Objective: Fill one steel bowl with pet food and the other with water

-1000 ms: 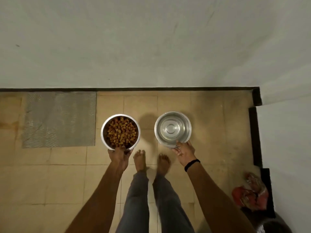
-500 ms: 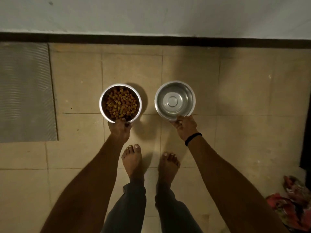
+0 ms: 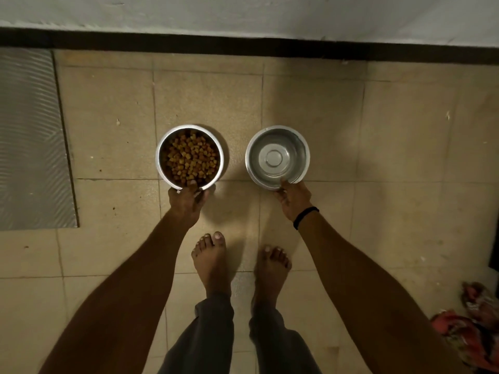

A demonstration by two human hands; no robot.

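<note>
Both bare arms reach down and forward, almost straight. The left hand (image 3: 187, 202) grips the rim of the food bowl (image 3: 162, 157) just ahead of it, thumb hooked over the edge. The right hand (image 3: 293, 199), a dark band (image 3: 305, 217) behind it on the wrist, holds the plain steel bowl (image 3: 253, 157) the same way.

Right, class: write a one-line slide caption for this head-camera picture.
Left hand grips the bowl of pet food, right hand the second steel bowl, over floor tiles.

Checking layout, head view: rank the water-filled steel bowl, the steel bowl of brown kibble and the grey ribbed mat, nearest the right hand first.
1. Water-filled steel bowl: right hand grips it.
2. Steel bowl of brown kibble: leftward.
3. Grey ribbed mat: far left.
</note>
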